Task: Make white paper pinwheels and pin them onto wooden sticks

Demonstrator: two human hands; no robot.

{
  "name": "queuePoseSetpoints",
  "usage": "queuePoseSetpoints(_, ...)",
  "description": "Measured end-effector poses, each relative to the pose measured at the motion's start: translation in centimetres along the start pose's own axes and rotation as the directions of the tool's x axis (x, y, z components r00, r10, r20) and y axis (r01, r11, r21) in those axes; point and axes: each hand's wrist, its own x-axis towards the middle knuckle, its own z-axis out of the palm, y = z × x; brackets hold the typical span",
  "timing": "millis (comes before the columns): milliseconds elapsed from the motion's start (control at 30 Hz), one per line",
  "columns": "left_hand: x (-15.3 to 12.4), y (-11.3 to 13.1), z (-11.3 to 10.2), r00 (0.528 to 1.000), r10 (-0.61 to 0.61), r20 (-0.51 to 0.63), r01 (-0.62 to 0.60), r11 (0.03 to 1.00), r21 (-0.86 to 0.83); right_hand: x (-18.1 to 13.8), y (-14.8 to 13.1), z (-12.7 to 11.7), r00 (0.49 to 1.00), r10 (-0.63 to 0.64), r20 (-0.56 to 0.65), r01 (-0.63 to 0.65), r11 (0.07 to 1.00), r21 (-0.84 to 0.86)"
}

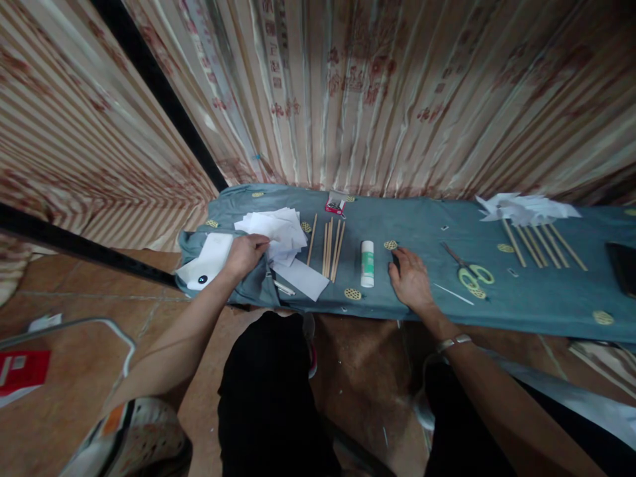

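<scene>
My left hand (246, 256) is closed, its fingertips pinched at the edge of a pile of white paper pieces (283, 228) at the left of the cloth-covered bench. How many pieces it grips is hidden. My right hand (411, 277) rests palm down on the cloth with its fingers loosely apart, holding nothing. Left of it stands or lies a white and green glue stick (367, 264); I cannot tell which. Several thin wooden sticks (332, 248) lie between the glue stick and the paper. A grey-white paper strip (304, 278) is in front of the pile.
Scissors with yellow-green handles (476, 276) and a thin white stick (454, 294) lie right of my right hand. Further right are several paper pinwheels (529, 209) on wooden sticks and a dark phone-like object (621, 265). A small red box (335, 203) sits near the curtain (348, 99).
</scene>
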Motion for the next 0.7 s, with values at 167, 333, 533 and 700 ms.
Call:
queuePoseSetpoints(167,0.0,0.95,0.19,0.992,-0.096,-0.085,0.094,0.995,-0.031,0.01,-0.02,0.01,1.0,-0.014,-0.009,0.014,1.0,0.001)
queuePoseSetpoints(333,0.33,0.92,0.19,0.97,-0.194,-0.143,0.171,0.973,-0.157,0.05,-0.18,-0.1,1.0,0.005,-0.001,-0.005,1.0,-0.008)
queuePoseSetpoints(533,0.84,0.19,-0.07,0.891,-0.392,-0.227,0.275,0.866,-0.417,0.09,-0.24,-0.04,1.0,0.0,-0.007,0.0,1.0,0.015)
queuePoseSetpoints(700,0.83,1.17,-0.38,0.833,-0.495,-0.249,0.264,0.749,-0.607,0.11,-0.26,0.08,1.0,0.007,-0.018,-0.007,1.0,0.029)
